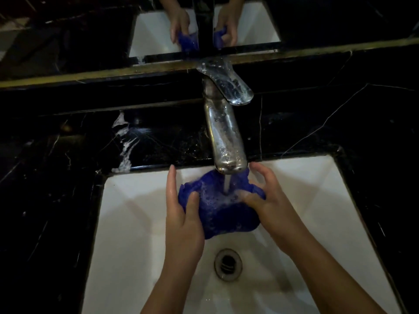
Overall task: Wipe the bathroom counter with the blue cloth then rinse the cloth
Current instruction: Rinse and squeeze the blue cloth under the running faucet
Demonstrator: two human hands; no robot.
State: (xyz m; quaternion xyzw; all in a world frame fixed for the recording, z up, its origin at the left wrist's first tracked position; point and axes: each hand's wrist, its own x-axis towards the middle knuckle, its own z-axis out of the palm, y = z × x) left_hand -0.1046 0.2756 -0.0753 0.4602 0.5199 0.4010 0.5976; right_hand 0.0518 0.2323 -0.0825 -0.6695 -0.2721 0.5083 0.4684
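Note:
The blue cloth (221, 211) is bunched up and wet, held over the white sink (127, 223) right under the chrome faucet (226, 137). A stream of water runs from the spout onto the cloth's middle, and foam shows on it. My left hand (183, 220) holds the cloth's left edge, thumb on top and fingers behind. My right hand (269, 200) grips the right side, with its thumb pressed into the wet fabric and its fingers curled over the far edge.
The black marble counter (56, 177) surrounds the sink, with a white soapy smear (124, 152) left of the faucet. A round metal drain (227, 264) sits in the basin below the cloth. A mirror (90, 37) at the back reflects the hands and cloth.

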